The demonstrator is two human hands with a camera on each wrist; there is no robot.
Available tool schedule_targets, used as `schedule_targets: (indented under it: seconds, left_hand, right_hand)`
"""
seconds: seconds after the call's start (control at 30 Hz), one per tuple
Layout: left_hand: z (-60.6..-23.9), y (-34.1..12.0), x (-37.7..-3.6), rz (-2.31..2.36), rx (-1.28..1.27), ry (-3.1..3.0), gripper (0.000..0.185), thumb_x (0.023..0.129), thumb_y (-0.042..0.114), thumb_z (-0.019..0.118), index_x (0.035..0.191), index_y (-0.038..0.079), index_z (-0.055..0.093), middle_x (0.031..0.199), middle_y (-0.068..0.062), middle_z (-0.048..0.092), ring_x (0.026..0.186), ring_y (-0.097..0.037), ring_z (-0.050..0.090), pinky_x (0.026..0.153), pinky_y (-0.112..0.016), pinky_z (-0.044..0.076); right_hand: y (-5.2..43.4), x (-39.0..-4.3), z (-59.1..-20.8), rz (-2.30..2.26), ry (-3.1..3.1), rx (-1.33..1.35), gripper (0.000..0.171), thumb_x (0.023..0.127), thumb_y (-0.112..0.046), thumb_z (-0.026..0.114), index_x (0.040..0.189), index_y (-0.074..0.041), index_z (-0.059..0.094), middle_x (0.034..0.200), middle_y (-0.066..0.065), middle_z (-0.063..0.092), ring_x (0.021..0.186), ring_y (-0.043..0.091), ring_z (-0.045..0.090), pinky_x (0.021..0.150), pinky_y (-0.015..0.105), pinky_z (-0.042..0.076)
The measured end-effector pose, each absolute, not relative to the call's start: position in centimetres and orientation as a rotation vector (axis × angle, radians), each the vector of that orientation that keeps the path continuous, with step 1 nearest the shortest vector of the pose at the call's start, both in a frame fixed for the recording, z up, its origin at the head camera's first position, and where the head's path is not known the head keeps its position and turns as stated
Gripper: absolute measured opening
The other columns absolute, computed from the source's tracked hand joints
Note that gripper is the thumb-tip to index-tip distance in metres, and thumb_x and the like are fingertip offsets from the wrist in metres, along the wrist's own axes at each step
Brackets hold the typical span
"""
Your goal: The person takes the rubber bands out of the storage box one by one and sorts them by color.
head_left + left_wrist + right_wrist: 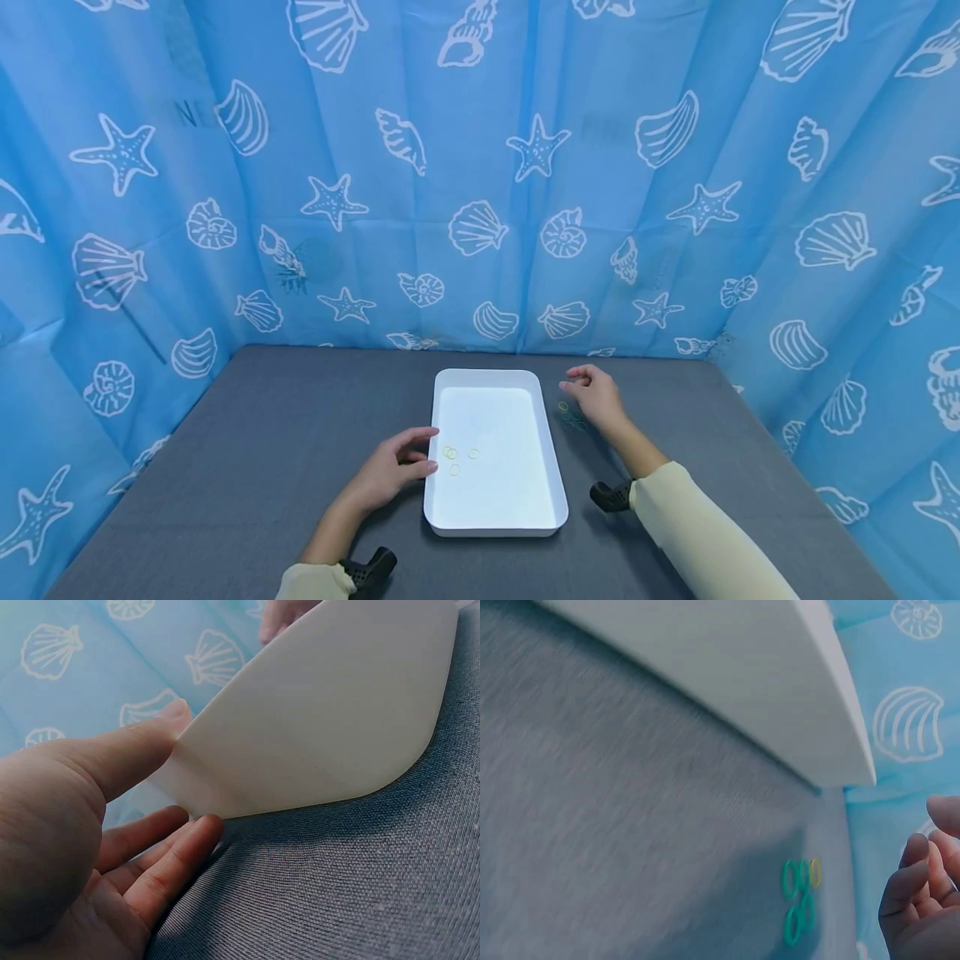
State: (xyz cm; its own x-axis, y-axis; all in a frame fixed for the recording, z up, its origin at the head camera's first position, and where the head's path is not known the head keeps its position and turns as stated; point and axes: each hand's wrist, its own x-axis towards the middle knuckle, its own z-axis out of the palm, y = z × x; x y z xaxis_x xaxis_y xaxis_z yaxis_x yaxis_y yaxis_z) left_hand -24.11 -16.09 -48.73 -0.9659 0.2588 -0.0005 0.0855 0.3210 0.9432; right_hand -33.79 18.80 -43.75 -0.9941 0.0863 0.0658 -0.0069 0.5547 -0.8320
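Note:
A white rectangular tray (495, 508) lies on the grey cloth with several thin yellow rings (451, 454) inside, toward its left wall. My left hand (386, 471) holds the tray's left side. In the left wrist view, its thumb (176, 712) is at the rim and the fingertips (214, 825) meet the wall's lower edge. My right hand (596, 398) hovers beyond the tray's right wall, fingers loosely bent, with nothing visible between them. Close below it, several green rings (791, 928) and one yellow ring (815, 874) lie together on the cloth.
Grey cloth (315, 408) covers the table on both sides of the tray. A blue curtain (517, 275) with white shells and starfish hangs along the back and sides. Each wrist wears a black strap device (611, 497).

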Motion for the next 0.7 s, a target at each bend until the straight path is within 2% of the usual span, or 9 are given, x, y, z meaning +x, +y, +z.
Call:
schedule_targets:
  seconds: [0.17, 0.27, 0.4, 0.57, 0.7]
  left_hand:
    - [-48.7, -16.1, -24.1, 1.707, 0.313, 2.436, 0.051, 0.089, 0.023, 0.073, 0.137, 0.017, 0.055, 0.135, -0.013, 0.053, 0.099, -0.021, 0.058, 0.081, -0.037, 0.048]
    - [-48.6, -16.0, -24.1, 1.703, 0.312, 2.438, 0.051, 0.089, 0.023, 0.073, 0.137, 0.017, 0.055, 0.135, -0.014, 0.053, 0.099, -0.021, 0.058, 0.081, -0.037, 0.049]
    - [-48.7, -16.1, -24.1, 1.71, 0.327, 2.428, 0.051, 0.09, 0.022, 0.072, 0.137, 0.015, 0.055, 0.135, -0.014, 0.053, 0.099, -0.022, 0.058, 0.081, -0.037, 0.048]
    - [-48.8, -16.2, -24.2, 1.725, 0.339, 2.422, 0.051, 0.089, 0.022, 0.072, 0.137, 0.015, 0.055, 0.134, -0.014, 0.053, 0.099, -0.023, 0.058, 0.081, -0.036, 0.048]
    - [-48.8, -16.1, -24.2, 1.721, 0.338, 2.42, 0.051, 0.089, 0.022, 0.072, 0.136, 0.015, 0.055, 0.134, -0.014, 0.053, 0.099, -0.022, 0.059, 0.08, -0.035, 0.048]
  right_hand:
    - [17.2, -34.2, -43.0, 1.513, -2.655, -0.063, 0.03, 0.094, -0.015, 0.065, 0.119, 0.001, 0.059, 0.086, 0.009, 0.056, 0.081, 0.038, 0.062, 0.065, 0.038, 0.048]
    - [16.3, -34.3, -43.0, 1.537, -2.645, -0.064, 0.031, 0.093, -0.016, 0.066, 0.118, 0.0, 0.059, 0.086, 0.009, 0.056, 0.074, 0.033, 0.062, 0.065, 0.041, 0.05]
    - [14.9, -34.4, -42.9, 1.57, -2.652, -0.033, 0.029, 0.093, -0.015, 0.067, 0.116, 0.0, 0.059, 0.083, 0.009, 0.056, 0.067, 0.027, 0.06, 0.062, 0.038, 0.051]
    - [13.2, -34.2, -42.6, 1.578, -2.679, 0.071, 0.028, 0.091, -0.012, 0.068, 0.114, 0.002, 0.06, 0.081, 0.01, 0.055, 0.075, 0.038, 0.062, 0.062, 0.04, 0.051]
    - [12.3, -34.0, -42.7, 1.588, -2.738, 0.155, 0.027, 0.091, -0.012, 0.07, 0.112, 0.001, 0.062, 0.08, 0.009, 0.056, 0.077, 0.038, 0.062, 0.065, 0.044, 0.052]
